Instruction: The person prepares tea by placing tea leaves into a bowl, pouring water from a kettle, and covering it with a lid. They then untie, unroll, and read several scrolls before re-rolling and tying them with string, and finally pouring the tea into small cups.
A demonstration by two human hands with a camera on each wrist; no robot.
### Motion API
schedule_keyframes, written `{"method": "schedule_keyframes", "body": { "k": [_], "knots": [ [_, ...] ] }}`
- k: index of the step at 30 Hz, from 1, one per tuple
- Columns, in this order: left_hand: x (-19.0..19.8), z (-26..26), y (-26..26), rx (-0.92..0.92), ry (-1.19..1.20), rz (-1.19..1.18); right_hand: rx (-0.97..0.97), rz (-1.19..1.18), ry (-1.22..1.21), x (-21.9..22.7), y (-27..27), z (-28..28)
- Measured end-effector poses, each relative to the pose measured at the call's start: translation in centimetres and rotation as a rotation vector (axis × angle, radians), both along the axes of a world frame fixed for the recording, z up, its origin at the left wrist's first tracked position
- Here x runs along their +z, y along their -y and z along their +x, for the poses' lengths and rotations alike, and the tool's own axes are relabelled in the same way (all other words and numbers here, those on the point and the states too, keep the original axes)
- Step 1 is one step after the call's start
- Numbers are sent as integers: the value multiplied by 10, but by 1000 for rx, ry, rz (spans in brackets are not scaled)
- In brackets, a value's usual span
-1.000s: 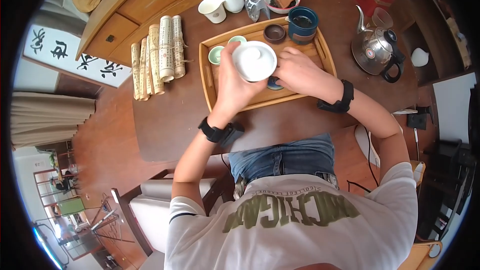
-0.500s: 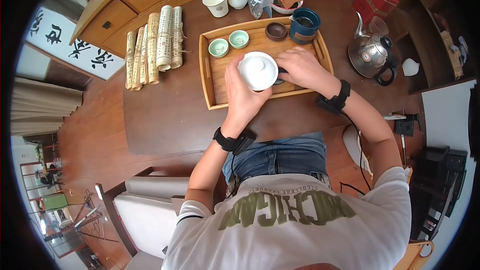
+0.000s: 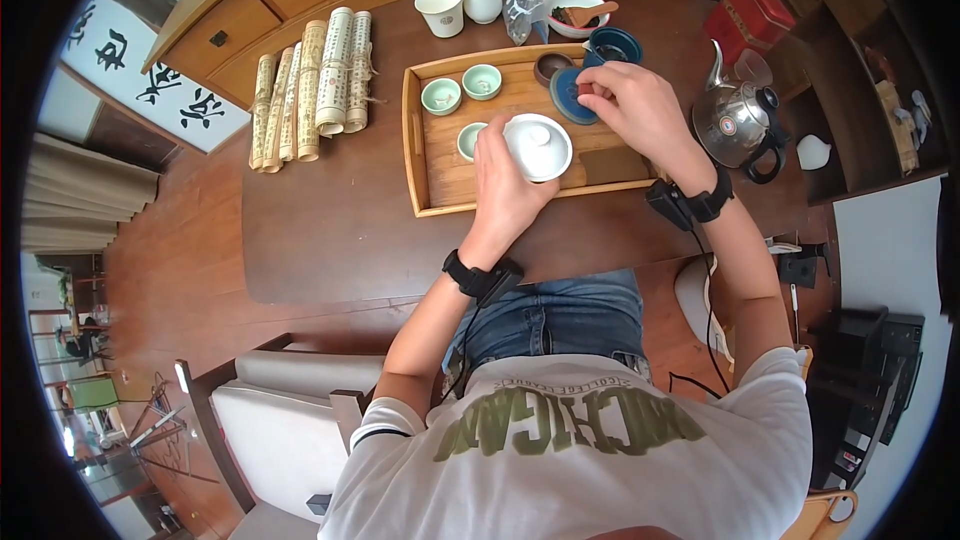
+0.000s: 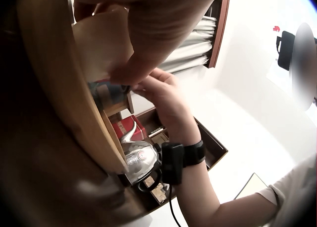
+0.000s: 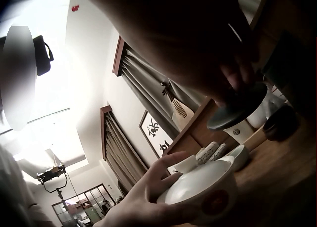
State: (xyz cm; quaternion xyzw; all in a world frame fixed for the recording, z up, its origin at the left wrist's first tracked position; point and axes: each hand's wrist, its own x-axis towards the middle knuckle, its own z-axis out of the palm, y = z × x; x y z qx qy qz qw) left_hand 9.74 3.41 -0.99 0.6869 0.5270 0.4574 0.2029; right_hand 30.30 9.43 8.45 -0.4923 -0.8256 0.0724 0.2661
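My left hand (image 3: pixel 505 188) grips a white lidded tea bowl (image 3: pixel 538 148) by its sides, above the near part of the wooden tray (image 3: pixel 409 140). Its lid with a round knob is on. In the right wrist view, a red round mark shows on the side of the bowl (image 5: pixel 208 187). My right hand (image 3: pixel 650 112) pinches a flat, round blue lid (image 3: pixel 568 98) from above, held tilted over the tray. Just beyond it stands the blue pot (image 3: pixel 612 40), partly behind that hand. A small dark brown bowl (image 3: pixel 550 64) is partly covered by the blue lid.
Two pale green cups (image 3: pixel 441 96) stand at the tray's left, a third (image 3: pixel 468 143) beside my left hand. A dark cloth (image 3: pixel 615 167) lies at the tray's right. Around it are a steel kettle (image 3: pixel 735 125), rolled scrolls (image 3: pixel 335 80), a white pitcher (image 3: pixel 441 12) and a white bowl (image 3: pixel 580 0).
My right hand has moved away from the tea bowl, up and right toward the blue pot, with the blue lid. My left hand and the tea bowl have shifted slightly right, uncovering the third green cup.
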Motion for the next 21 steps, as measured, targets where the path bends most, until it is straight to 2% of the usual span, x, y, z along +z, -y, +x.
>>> {"method": "schedule_keyframes", "body": {
  "k": [3,7,13,17,21],
  "knots": [
    [-4,8,-6,9,-65,69,99,-2,13,9,13,-12],
    [-4,17,-7,-13,-36,101,159,119,36,-3,17,-21],
    [4,14,-4,-20,-47,46,45,53,-25,5,2,-15],
    [7,12,0,-42,-54,27,21,223,108,6,-25,-13],
    [7,5,5,-53,-80,41,-43,205,96,20,-45,-9]
  ]
}}
